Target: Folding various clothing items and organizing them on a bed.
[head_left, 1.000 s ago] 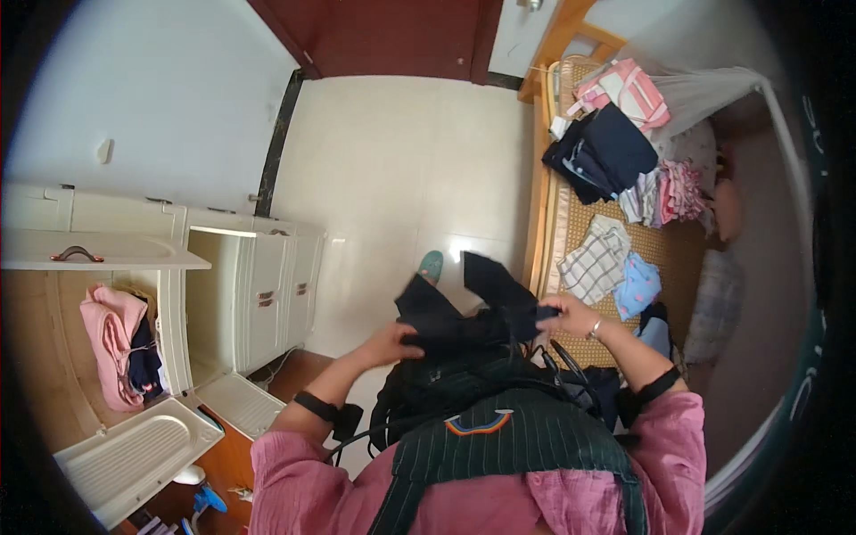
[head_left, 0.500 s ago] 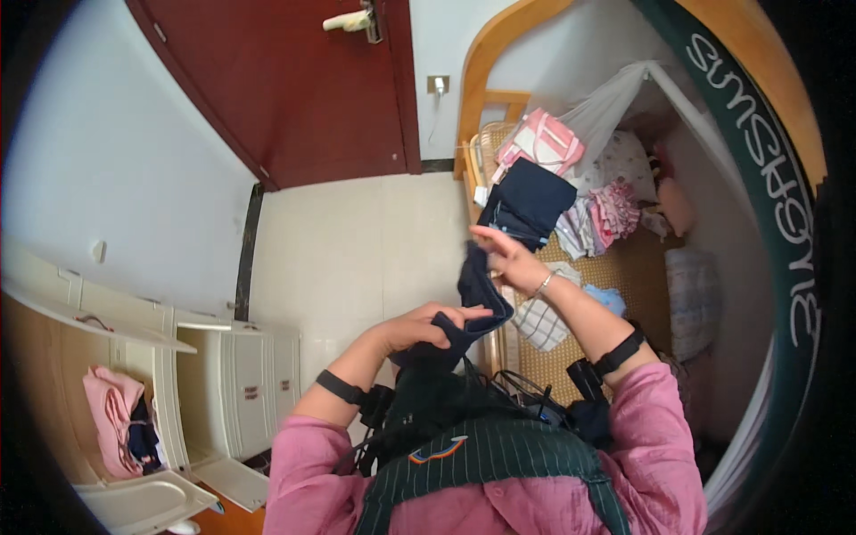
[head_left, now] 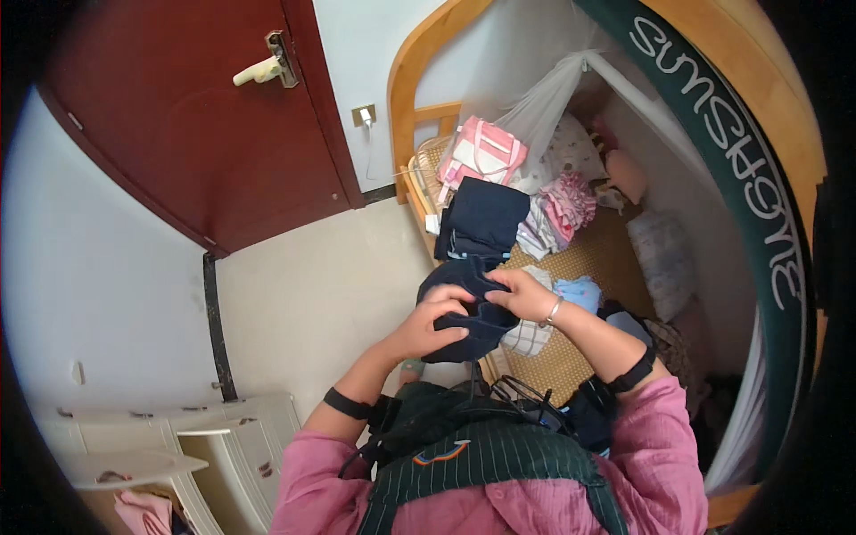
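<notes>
A dark navy garment [head_left: 465, 342] is bunched in front of my body, over the bed's near side edge; its folds hide what kind it is. My left hand [head_left: 431, 325] is closed on its left side, fingers and thumb curled around the cloth. From the right, my right hand [head_left: 528, 297] pinches its upper edge between thumb and fingers. Just beyond lies a stack of folded dark clothes [head_left: 489, 212] on the bed. A white checked cloth [head_left: 530, 336] sits partly under my right hand, with a light blue cloth [head_left: 580, 292] beside it.
The bed has a woven mat [head_left: 571, 352], a pink and white bag [head_left: 482, 153], ruffled pink clothing [head_left: 569, 207], a pillow [head_left: 662, 263] and a white net [head_left: 557, 89]. A red door [head_left: 196, 116] stands far left. An open white cabinet [head_left: 241, 455] holds pink cloth [head_left: 143, 513] at lower left.
My view has turned, shifting the bed leftward in it. The right hand has come down from a raised, outstretched pose and now grips the navy garment, which is spread wider between both hands.
</notes>
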Action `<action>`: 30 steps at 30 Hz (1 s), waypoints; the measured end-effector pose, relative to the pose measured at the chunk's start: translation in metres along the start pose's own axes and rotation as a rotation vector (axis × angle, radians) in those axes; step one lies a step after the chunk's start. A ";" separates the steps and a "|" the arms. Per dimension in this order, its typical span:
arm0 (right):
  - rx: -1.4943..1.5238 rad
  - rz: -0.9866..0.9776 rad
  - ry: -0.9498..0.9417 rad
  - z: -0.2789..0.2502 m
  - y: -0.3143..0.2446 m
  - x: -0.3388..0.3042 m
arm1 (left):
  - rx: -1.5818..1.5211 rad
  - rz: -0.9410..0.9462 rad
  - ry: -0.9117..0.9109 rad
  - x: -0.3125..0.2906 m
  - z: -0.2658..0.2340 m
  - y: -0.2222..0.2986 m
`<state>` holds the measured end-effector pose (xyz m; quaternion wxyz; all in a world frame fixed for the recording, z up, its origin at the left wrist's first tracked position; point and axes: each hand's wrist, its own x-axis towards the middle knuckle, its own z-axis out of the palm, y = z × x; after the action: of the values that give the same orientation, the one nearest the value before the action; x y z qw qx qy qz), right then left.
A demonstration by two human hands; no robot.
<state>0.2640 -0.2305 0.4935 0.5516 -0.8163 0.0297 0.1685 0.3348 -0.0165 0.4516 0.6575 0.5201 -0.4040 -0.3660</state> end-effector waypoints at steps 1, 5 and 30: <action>-0.004 0.000 -0.025 -0.005 -0.007 -0.002 | 0.287 0.116 0.114 0.003 -0.007 0.003; -0.042 -0.023 -0.082 -0.018 -0.022 -0.003 | 0.510 0.225 0.079 0.025 -0.034 0.008; -1.397 -0.335 0.957 -0.060 -0.209 -0.126 | 0.638 0.432 -0.156 0.095 -0.016 -0.091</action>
<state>0.2092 -0.2208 0.7380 -0.1309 -0.9453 0.0276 -0.2974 0.3824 -0.1137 0.3748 0.4921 0.5718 -0.6464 -0.1138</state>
